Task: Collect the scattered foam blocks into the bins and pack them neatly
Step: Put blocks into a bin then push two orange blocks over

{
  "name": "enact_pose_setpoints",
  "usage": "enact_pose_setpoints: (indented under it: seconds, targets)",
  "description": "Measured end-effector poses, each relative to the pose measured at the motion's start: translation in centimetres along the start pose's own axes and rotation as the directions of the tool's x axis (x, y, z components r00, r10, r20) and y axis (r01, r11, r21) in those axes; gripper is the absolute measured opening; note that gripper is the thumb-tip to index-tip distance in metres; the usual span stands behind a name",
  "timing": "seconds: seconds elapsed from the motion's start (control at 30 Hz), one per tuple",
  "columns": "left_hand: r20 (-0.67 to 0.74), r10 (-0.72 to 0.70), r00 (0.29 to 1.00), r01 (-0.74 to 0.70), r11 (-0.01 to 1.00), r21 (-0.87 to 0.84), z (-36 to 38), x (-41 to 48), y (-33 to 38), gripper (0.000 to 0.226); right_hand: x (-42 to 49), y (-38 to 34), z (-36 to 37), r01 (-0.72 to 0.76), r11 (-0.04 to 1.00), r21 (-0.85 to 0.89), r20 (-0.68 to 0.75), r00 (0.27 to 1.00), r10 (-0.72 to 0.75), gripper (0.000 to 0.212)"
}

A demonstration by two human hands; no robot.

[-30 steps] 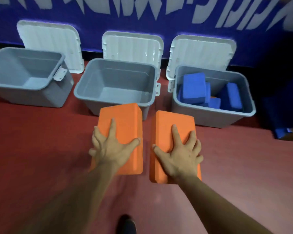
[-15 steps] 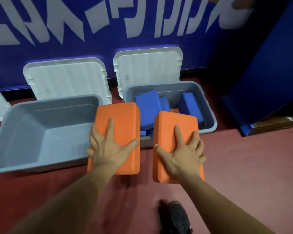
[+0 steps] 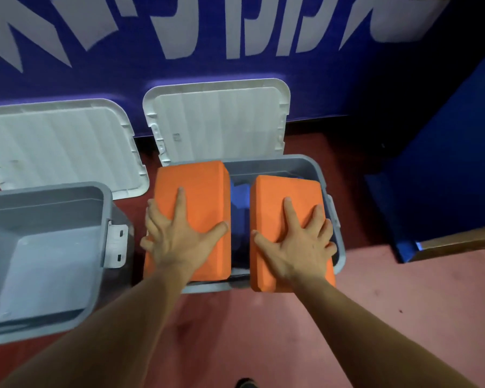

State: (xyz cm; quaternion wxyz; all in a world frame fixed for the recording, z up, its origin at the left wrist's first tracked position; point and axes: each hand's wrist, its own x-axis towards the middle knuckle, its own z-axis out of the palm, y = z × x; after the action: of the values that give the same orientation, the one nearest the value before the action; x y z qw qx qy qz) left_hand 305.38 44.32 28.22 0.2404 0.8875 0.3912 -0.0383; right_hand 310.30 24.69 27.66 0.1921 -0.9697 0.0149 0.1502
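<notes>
I carry two orange foam blocks side by side above a grey bin (image 3: pixel 305 165). My left hand (image 3: pixel 177 239) grips the left orange block (image 3: pixel 196 191) from on top, fingers spread. My right hand (image 3: pixel 297 245) grips the right orange block (image 3: pixel 280 191) the same way. Both blocks hover over the bin's opening and hide most of its inside. In the gap between them I glimpse blue foam blocks (image 3: pixel 240 194) lying in the bin.
A second grey bin (image 3: pixel 39 261) with nothing in it stands to the left. White lids (image 3: pixel 219 121) lean open against the blue banner wall behind both bins. A blue padded panel (image 3: pixel 445 177) and a cardboard edge (image 3: pixel 459 242) sit at the right. Red floor lies below.
I have stepped forward and right. Both hands have carried the orange blocks from in front of the bins to directly over the right bin holding blue blocks.
</notes>
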Motion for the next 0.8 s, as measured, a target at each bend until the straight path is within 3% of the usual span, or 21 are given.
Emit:
enact_pose_setpoints:
  seconds: [0.17, 0.23, 0.33, 0.8]
  targets:
    - [0.028, 0.006, 1.000, -0.005, 0.999, -0.041, 0.9, 3.0, 3.5, 0.115, 4.5, -0.3, -1.2, 0.014, 1.000, 0.025, -0.032, 0.999, -0.014, 0.105]
    - [0.016, 0.029, 0.999, -0.027, 0.995, -0.100, 1.7, 4.1, 4.4, 0.108, 5.9, -0.5, -1.3, 0.024, 0.998, 0.059, -0.033, 0.999, -0.022, 0.102]
    - [0.000, 0.059, 0.998, -0.059, 0.997, -0.056, 2.7, 4.7, 4.7, 0.090, 7.1, -0.6, -1.2, 0.043, 0.997, 0.061, -0.010, 0.999, -0.042, 0.094]
    - [-0.074, -0.031, 0.997, 0.024, 0.996, -0.087, 0.3, 2.0, -2.7, 0.083, 2.9, -3.6, 1.7, 0.178, 0.983, -0.035, 0.067, 0.982, -0.176, 0.079]
